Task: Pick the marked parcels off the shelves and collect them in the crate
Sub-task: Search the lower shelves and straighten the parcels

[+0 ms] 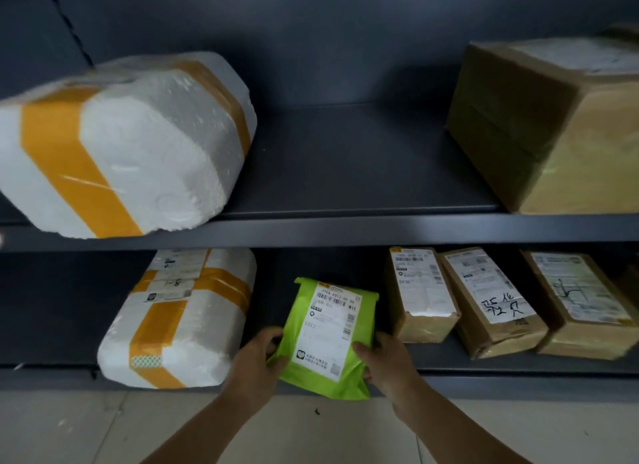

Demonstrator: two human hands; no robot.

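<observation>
Evidently mid-pick: left hand (257,356) and right hand (387,360), fingers curled round the green parcel (328,335), hold it lower centre at the bottom shelf (484,366) edge; next, carry it to the unseen crate.

I am looking at two shelves, one above the other. On the upper shelf (345,228), a foam box (138,145) is lying at the left, overhanging the front edge, and a big carton (553,124) is standing at the right, well apart from it. On the lower shelf (518,363), a second foam box (179,325) is lying at the left. Three cartons are sitting side by side at the right: the inner carton (420,294), the middle carton (491,301) and the outer carton (581,304). Between these groups, a mailer bag (328,335) is sticking out past the front edge, my left hand (256,360) gripping its left side and my right hand (390,360) its right.
</observation>
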